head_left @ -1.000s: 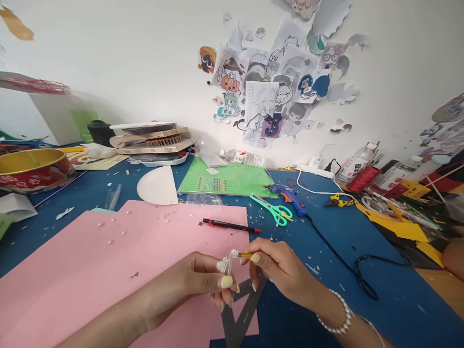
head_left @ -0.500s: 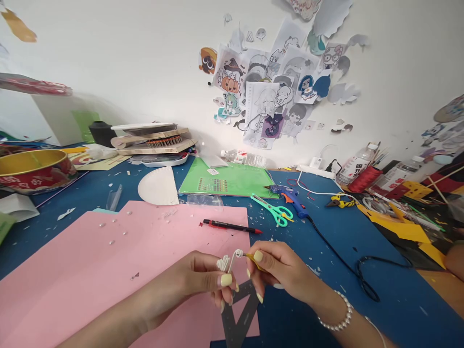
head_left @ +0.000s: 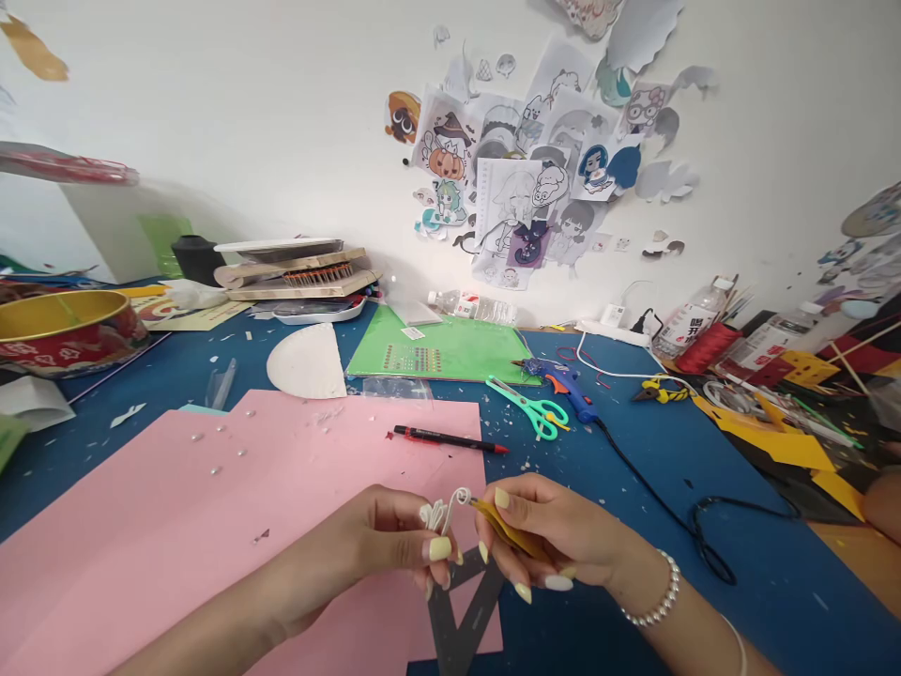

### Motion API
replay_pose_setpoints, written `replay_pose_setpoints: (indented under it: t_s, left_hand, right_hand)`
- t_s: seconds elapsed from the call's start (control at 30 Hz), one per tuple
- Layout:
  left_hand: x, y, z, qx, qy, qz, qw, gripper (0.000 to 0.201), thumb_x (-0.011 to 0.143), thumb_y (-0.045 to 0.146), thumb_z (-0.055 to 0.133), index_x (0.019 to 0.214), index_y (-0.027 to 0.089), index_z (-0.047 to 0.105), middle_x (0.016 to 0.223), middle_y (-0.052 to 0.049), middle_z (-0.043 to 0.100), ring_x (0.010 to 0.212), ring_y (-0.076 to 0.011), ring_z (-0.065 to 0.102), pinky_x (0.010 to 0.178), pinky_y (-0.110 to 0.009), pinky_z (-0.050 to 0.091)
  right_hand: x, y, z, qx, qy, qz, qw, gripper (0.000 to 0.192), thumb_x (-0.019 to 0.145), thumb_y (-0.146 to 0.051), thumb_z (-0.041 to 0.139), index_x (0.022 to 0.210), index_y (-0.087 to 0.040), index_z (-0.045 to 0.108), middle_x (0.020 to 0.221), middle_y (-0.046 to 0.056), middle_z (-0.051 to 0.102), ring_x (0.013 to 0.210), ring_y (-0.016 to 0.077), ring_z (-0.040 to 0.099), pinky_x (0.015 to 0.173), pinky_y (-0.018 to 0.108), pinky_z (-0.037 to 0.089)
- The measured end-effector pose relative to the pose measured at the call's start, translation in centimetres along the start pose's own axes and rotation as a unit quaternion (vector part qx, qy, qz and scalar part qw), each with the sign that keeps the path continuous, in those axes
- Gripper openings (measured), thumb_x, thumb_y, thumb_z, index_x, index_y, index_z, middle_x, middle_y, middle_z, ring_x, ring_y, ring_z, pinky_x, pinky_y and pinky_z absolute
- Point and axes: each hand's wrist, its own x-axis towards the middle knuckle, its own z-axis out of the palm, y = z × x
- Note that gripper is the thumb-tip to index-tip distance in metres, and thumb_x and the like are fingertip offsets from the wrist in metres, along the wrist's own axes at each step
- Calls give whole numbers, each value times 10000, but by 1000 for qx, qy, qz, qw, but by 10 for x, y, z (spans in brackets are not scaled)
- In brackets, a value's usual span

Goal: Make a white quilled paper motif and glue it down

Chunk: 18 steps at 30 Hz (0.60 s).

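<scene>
white cord [head_left: 433, 514] pinched in the left hand [head_left: 387, 543]; yellow-handled tool [head_left: 517, 537] gripped by the right hand [head_left: 563, 526]; probably super light, kinda bendy, easily squashed; best held low on the bunch

Wears pale yellow, glossy polish on the left thumbnail [head_left: 440, 548], broad and squared off at the tip, and the same shade on the right thumbnail [head_left: 501, 499]. Shows long nails on the other fingers of the right hand [head_left: 556, 526], including a yellow nail [head_left: 523, 592] and an almost white, oval nail [head_left: 558, 583]. Carries at the right wrist a bracelet [head_left: 668, 604] of round, shiny, pearl-like beads, whitish to silvery, strung closely in a single row. Has, farther up that forearm, a slim whitish band [head_left: 737, 643], plain and narrower than the beads. Leaves both forearms bare as far as visible.
</scene>
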Motion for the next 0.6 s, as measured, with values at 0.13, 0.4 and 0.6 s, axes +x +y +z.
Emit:
replay_pose_setpoints:
  t_s: [0.13, 0.4, 0.6]
  left_hand:
    - [2, 0, 0, 11, -1, 1, 1000, 120, 695, 241, 620, 641, 142, 661, 629, 1, 638, 593, -108, 509, 620, -206, 404]
    - [1, 3, 4, 34, 1, -3, 999, 129, 687, 255, 619, 628, 148, 658, 601, 19, 602, 585, -106, 502, 613, -199, 393]
    - [-2, 4, 2, 68, -28, -27, 997, 142, 674, 289, 624, 627, 161, 663, 541, 32, 548, 555, -111, 476, 594, -205, 375]
  right_hand:
    - [0, 0, -2, 26, -23, 13, 999, 356, 875, -333, 329, 762, -69, 539, 461, -4, 548, 229, 10, 319, 224, 116, 215]
    - [-1, -1, -5, 42, -38, 57, 997, 370, 865, -352, 340, 745, -66, 541, 413, -21, 537, 194, 6, 279, 214, 125, 185]
    - [-5, -5, -6, -11, -30, 76, 997, 352, 853, -346, 367, 767, -62, 556, 446, -13, 557, 217, 13, 331, 215, 122, 202]
